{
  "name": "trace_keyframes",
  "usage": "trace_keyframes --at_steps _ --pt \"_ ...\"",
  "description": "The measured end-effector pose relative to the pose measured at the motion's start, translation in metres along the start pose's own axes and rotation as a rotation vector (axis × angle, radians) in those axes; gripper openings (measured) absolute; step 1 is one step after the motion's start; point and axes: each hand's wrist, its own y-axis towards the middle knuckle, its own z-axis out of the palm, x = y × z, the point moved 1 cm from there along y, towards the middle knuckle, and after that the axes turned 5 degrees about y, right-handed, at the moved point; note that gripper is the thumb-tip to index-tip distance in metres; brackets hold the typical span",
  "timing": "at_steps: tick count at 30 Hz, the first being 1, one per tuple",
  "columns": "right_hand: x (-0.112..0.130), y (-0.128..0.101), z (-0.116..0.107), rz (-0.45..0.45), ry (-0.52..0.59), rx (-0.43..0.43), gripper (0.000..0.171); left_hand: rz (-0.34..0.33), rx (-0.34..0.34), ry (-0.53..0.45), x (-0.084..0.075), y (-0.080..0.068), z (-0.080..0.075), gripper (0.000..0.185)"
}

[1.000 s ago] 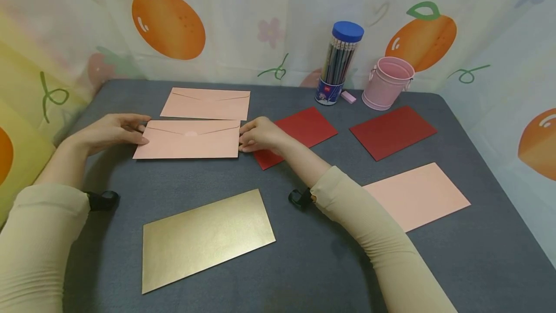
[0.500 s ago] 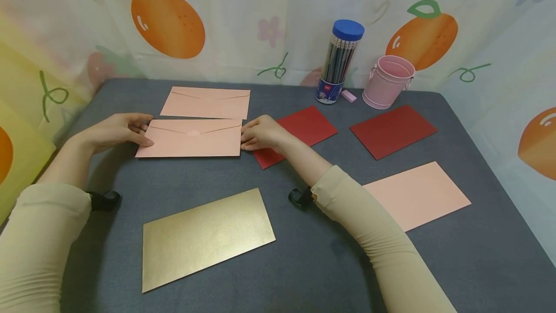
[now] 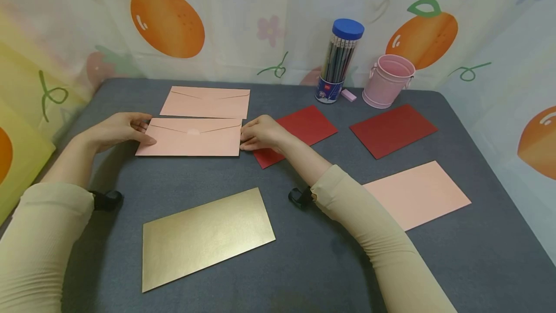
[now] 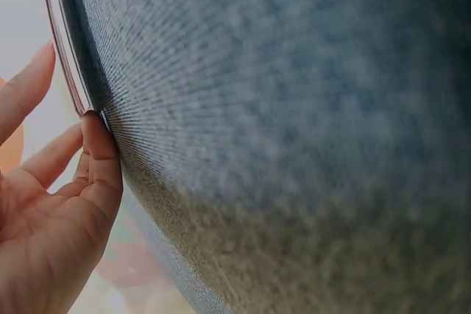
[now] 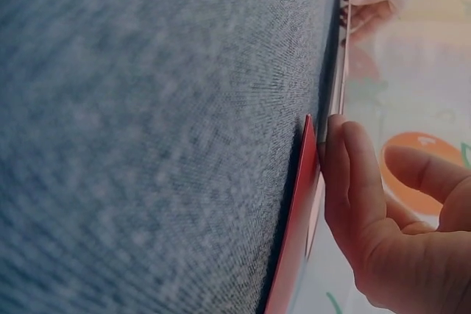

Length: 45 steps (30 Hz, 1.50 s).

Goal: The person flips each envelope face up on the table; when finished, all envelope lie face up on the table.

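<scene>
A pale pink envelope (image 3: pixel 187 141) lies with its flap side up between both hands, just in front of a second pink envelope (image 3: pixel 206 102). At its left end, my left hand (image 3: pixel 119 131) holds it, the thumb over the top face and a fingertip (image 4: pixel 96 126) at the edge in the left wrist view. Against the right short edge rest the fingertips of my right hand (image 3: pixel 262 133); its thumb (image 5: pixel 421 170) stands apart from the paper in the right wrist view. A red envelope (image 3: pixel 308 124) lies partly behind the right hand and forearm.
Nearer the front lies a gold envelope (image 3: pixel 208 240). To the right are another red envelope (image 3: pixel 393 132) and a pink one (image 3: pixel 421 194) partly behind the right sleeve. A pencil tub (image 3: pixel 336 62), an eraser (image 3: pixel 348 95) and a pink pail (image 3: pixel 388 83) stand at the back.
The front pink envelope has shifted slightly to the right between the hands. The left hand has moved right too, its thumb lying further over the envelope. The right hand stays nearly still.
</scene>
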Motion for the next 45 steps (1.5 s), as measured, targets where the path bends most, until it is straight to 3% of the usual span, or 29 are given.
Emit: trace_keyframes --at_steps 25,32,40,45 --pt "-0.001 0.003 -0.001 -0.006 0.003 0.024 0.038 -0.017 -0.006 0.016 -0.002 0.0 0.001 0.09" --pt "-0.001 0.001 0.0 -0.006 -0.014 0.025 0.038 -0.006 -0.039 0.028 -0.008 -0.001 0.001 0.091" --pt "0.002 -0.001 0.0 -0.04 -0.027 0.042 0.037 0.047 -0.131 0.074 -0.035 0.0 0.001 0.081" --pt "0.006 -0.005 -0.003 -0.072 -0.096 0.08 0.035 0.128 -0.112 0.085 -0.063 0.002 0.011 0.069"
